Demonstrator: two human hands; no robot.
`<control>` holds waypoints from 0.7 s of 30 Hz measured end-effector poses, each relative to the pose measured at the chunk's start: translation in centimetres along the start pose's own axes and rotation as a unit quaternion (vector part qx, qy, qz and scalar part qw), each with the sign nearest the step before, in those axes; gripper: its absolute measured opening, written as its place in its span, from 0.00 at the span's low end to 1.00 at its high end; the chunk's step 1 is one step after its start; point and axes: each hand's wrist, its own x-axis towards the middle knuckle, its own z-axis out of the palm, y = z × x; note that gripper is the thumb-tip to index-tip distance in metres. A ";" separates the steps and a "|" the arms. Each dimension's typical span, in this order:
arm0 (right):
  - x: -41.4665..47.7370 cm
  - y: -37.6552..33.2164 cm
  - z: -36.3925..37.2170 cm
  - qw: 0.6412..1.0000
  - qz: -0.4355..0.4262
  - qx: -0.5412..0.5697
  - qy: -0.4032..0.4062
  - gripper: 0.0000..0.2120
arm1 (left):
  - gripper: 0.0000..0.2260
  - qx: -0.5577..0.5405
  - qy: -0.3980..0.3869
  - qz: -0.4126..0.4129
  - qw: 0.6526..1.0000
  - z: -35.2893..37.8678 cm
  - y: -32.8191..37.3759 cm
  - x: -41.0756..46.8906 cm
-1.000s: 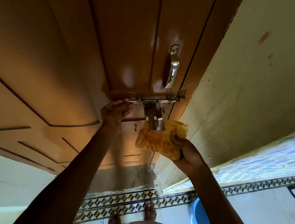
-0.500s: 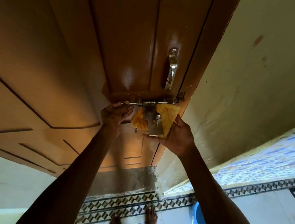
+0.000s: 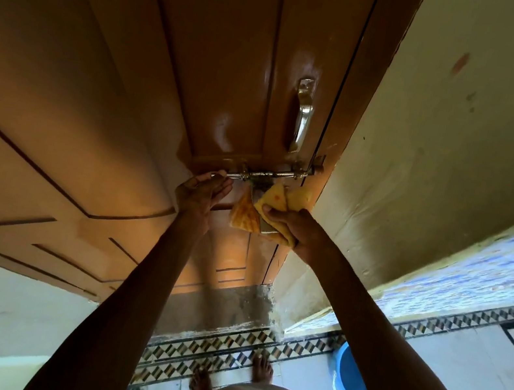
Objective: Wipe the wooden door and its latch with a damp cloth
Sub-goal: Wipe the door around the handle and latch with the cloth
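Note:
The brown wooden door (image 3: 177,53) fills the upper left. Its metal sliding latch (image 3: 278,175) runs across near the door's right edge, under a silver pull handle (image 3: 302,115). My left hand (image 3: 200,193) grips the left end of the latch bolt. My right hand (image 3: 294,229) holds a yellow-orange cloth (image 3: 267,208) wrapped around the latch's hanging hasp plate, which is mostly hidden by the cloth.
A pale plastered wall (image 3: 445,152) stands right of the door frame. A blue bucket (image 3: 350,376) sits on the floor at the lower right. My bare feet (image 3: 263,366) stand on a patterned tile border (image 3: 221,350) by the concrete threshold.
My right hand moved the cloth up from below the latch onto the hasp plate, then folded it around the plate. My left hand stayed on the bolt end.

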 end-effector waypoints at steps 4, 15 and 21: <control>-1.3 0.7 -0.8 0.999 0.006 0.008 -0.035 0.16 | 0.04 -0.004 -0.005 0.001 1.000 -0.1 0.1 0.1; 0.2 -1.7 0.5 1.000 -0.018 -0.018 -0.008 0.19 | 0.05 0.005 0.002 -0.013 1.000 0.1 0.3 -0.1; -5.8 0.1 -1.2 0.996 0.011 -0.045 -0.082 0.14 | 0.04 -0.002 0.000 -0.003 1.000 -0.1 0.1 0.1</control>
